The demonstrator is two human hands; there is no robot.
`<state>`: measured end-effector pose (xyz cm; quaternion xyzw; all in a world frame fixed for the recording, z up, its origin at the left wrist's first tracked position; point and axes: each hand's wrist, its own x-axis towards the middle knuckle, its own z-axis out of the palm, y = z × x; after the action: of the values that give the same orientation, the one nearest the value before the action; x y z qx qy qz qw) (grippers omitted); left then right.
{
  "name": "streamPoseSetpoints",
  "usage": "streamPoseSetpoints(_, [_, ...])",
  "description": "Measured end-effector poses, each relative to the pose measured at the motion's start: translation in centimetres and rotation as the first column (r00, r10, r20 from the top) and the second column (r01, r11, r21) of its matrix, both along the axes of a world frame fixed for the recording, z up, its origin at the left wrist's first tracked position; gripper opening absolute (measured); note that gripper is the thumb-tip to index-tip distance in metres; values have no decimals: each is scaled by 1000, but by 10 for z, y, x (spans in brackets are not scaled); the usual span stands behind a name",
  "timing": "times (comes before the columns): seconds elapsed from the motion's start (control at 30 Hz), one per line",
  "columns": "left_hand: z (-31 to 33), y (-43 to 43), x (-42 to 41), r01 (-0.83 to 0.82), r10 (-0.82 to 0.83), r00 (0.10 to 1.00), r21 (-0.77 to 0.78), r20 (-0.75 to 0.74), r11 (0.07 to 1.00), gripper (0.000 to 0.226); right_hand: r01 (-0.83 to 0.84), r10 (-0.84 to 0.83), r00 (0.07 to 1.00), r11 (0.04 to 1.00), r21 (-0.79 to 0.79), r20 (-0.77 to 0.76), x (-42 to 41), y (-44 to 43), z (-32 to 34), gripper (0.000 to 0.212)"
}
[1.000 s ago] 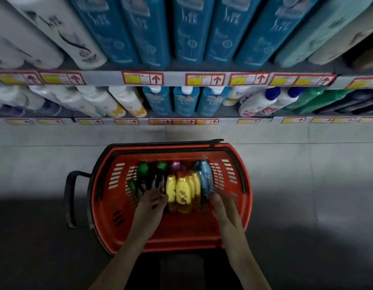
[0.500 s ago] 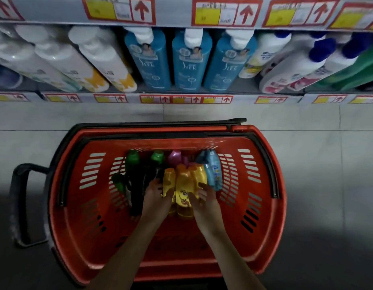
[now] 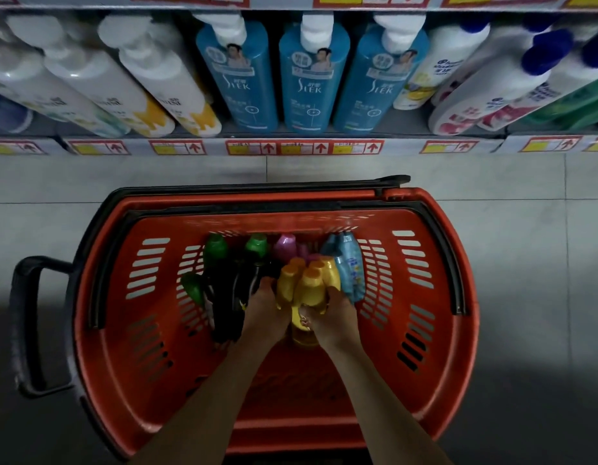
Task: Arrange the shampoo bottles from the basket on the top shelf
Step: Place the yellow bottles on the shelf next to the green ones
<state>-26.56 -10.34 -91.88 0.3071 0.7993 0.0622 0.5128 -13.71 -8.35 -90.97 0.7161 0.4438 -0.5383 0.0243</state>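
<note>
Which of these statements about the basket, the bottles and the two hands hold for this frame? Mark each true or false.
1. Both hands, left hand and right hand, close around the yellow bottles. True.
2. The red basket sits on a shelf. False: it sits on the tiled floor.
3. The light blue bottles lie left of the yellow ones. False: they lie right.
4. Green-capped dark bottles lie left of the yellow ones. True.
</note>
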Motion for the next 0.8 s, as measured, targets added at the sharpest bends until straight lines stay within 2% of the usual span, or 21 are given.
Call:
streamPoseSetpoints(0.13, [8, -9, -8, 37, -42, 995, 59, 88, 998, 28, 3, -2, 998, 1000, 15, -66, 8, -5, 13, 41])
streamPoseSetpoints(0.23, [30, -12, -15, -67, 51, 986, 92, 158, 994, 38, 63, -58, 976, 998, 16, -208, 16, -6, 33, 35])
streamPoseSetpoints(0.3, [53, -12, -18, -151, 120, 966, 122, 230, 981, 41, 129, -119, 942, 992, 12, -313, 22, -2, 53, 27])
streamPoseSetpoints(0.37, [82, -8, -21, -205, 148, 942, 166, 303, 965, 35, 203, -185, 891, 979, 0, -414, 27, 4, 79, 22])
streamPoseSetpoints(0.5, [140, 11, -24, -245, 135, 905, 233, 403, 941, 27, 268, -220, 810, 963, 10, -544, 32, 22, 137, 28])
streamPoseSetpoints(0.63, [197, 35, -30, -227, 97, 918, 308, 385, 924, 20, 295, -219, 780, 955, 36, -586, 37, 40, 194, 27])
streamPoseSetpoints(0.8, [267, 60, -46, -247, 103, 934, 408, 342, 879, 24, 338, -243, 764, 940, 49, -598, 44, 63, 262, 31])
